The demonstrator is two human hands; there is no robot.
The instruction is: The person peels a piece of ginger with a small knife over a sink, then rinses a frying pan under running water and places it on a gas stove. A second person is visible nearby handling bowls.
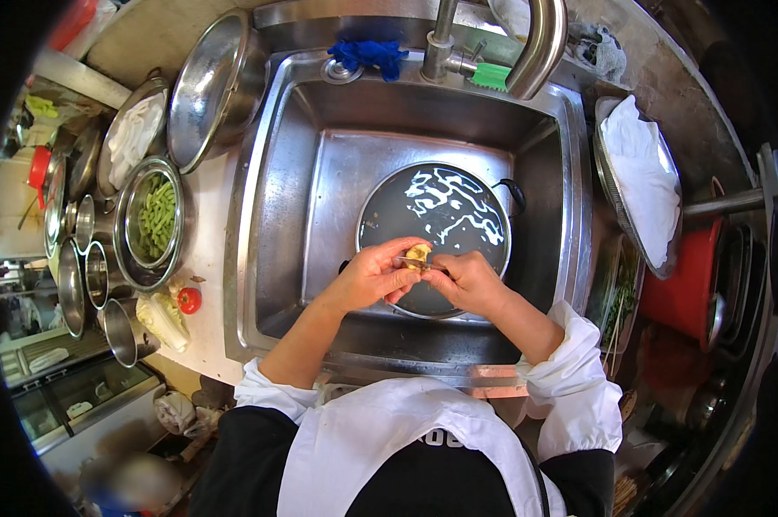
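My left hand holds a small yellow piece of peeled root, perhaps ginger, between thumb and fingers. A small knife is gripped in my right hand, its blade lying against the yellow piece. Most of the knife's handle is hidden by my fingers. Both hands are above the near part of a round metal pan of water, which has a black handle. The pan stands in a stainless steel sink.
A steel faucet arches over the sink's far rim, near a blue cloth and a green brush. Left are green beans in nested bowls, a tomato and cabbage. Right is a colander with white cloth.
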